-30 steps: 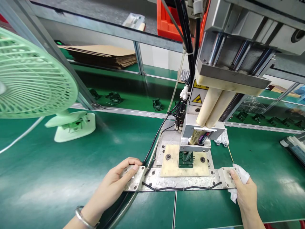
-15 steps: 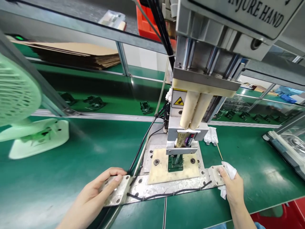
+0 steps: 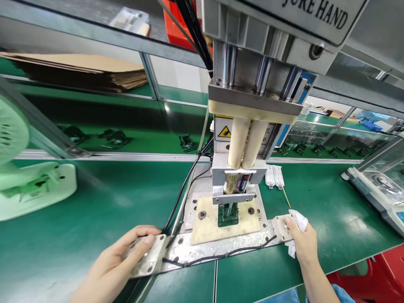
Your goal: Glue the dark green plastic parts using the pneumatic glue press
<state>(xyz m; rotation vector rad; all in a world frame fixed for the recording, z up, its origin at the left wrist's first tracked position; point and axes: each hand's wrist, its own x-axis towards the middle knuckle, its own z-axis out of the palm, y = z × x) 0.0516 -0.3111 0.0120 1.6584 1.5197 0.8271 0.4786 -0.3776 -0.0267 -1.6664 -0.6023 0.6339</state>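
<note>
My left hand (image 3: 118,263) lies with fingers stretched flat on the left metal button plate (image 3: 150,259) of a press fixture. My right hand (image 3: 303,243) presses a thumb on the right button plate (image 3: 280,227) while its fingers are curled round a white cloth (image 3: 299,221). Between the plates a beige jig plate (image 3: 205,229) holds a small green part (image 3: 227,216). The press head (image 3: 235,179) with two cream cylinders stands down on that part.
A green fan base (image 3: 34,189) sits at the left. A conveyor (image 3: 142,134) behind carries several dark green parts. A scale (image 3: 378,189) stands at the right, a red bin (image 3: 378,280) below the table edge. Black cables (image 3: 183,193) run to the fixture.
The view has swung right, so the fan slid toward the left edge. Both hands stay on their button plates and the press head stays down on the part.
</note>
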